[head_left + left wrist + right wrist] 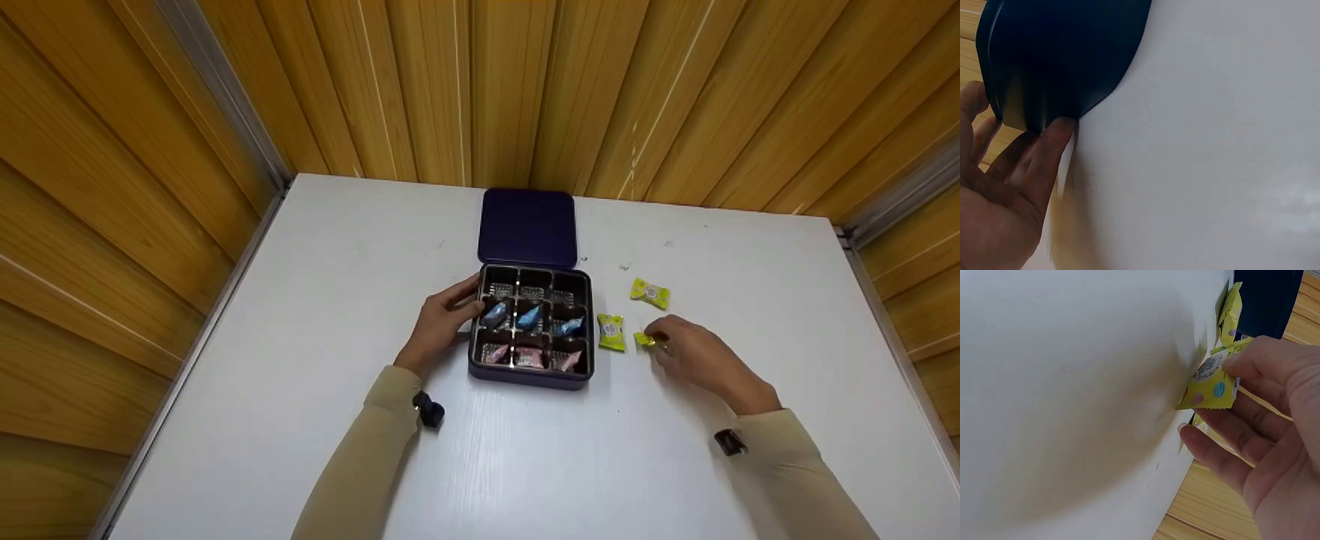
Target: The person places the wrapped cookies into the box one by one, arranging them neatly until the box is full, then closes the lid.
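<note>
A dark blue tin (532, 381) stands with its lid (527, 227) laid back behind it. Inside, a divided tray has three rows; blue-wrapped candies (530, 317) lie in the middle row and pink-wrapped candies (529, 357) in the front row. My left hand (442, 322) touches the tin's left side with thumb and fingertips; in the left wrist view its fingers (1053, 143) look fairly straight against the wall. Right of the tin, my right hand (694, 356) pinches a yellow-wrapped candy (1210, 382) between thumb and fingers. It partly hides that candy in the head view.
Two more yellow-wrapped candies lie on the white table (337, 300): one candy (611, 332) close beside the tin, another candy (650, 294) farther back. Wood-patterned panels (510, 90) rise behind the table and at both sides.
</note>
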`<state>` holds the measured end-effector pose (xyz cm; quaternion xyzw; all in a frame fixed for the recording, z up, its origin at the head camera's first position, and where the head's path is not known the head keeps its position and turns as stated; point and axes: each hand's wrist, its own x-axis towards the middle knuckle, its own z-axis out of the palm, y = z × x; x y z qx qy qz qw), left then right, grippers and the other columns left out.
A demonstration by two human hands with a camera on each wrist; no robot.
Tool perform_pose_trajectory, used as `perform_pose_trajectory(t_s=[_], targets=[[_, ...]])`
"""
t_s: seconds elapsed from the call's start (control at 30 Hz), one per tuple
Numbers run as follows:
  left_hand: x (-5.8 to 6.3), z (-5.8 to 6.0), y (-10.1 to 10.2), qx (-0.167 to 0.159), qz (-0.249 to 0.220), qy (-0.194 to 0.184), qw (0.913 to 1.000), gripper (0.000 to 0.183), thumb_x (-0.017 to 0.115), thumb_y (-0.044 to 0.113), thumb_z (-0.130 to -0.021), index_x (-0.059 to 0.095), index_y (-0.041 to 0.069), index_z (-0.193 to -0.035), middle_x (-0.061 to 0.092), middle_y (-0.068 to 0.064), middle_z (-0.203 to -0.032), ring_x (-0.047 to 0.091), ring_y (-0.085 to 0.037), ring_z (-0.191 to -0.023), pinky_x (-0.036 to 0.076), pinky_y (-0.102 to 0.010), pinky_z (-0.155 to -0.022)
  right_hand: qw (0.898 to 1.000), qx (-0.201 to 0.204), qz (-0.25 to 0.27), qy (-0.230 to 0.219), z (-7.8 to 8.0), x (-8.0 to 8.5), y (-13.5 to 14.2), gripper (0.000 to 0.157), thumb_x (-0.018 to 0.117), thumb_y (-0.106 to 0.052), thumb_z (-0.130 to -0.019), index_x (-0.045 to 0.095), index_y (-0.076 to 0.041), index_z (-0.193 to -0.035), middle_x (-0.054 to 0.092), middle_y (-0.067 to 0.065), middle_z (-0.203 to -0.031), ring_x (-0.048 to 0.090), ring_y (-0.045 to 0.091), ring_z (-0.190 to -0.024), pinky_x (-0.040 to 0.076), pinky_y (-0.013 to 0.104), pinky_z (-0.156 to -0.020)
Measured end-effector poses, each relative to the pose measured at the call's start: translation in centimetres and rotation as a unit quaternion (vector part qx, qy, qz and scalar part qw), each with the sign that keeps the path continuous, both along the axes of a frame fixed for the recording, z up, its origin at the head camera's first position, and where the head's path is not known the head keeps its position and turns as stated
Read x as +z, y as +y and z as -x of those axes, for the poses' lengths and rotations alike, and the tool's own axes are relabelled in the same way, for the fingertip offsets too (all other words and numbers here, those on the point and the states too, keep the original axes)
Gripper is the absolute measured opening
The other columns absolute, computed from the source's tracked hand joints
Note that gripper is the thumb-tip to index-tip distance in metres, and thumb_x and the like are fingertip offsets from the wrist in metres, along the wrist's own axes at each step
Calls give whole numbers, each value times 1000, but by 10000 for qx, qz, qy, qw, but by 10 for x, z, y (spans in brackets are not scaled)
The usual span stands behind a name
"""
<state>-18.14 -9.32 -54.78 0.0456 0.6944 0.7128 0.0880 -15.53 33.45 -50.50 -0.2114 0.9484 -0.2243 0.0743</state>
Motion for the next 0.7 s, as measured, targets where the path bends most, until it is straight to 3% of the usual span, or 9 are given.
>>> perform_pose_trajectory(t_s=[0.7], targets=[[1, -1, 0, 52, 10, -31, 10000, 55, 72, 14, -103, 58, 21, -156, 58, -12, -153, 62, -34, -133, 63, -49, -85, 9996, -87, 253, -33, 2, -1, 2, 25, 68, 11, -93, 65, 3, -117, 69, 18, -117, 67, 38, -111, 55, 57, -94]])
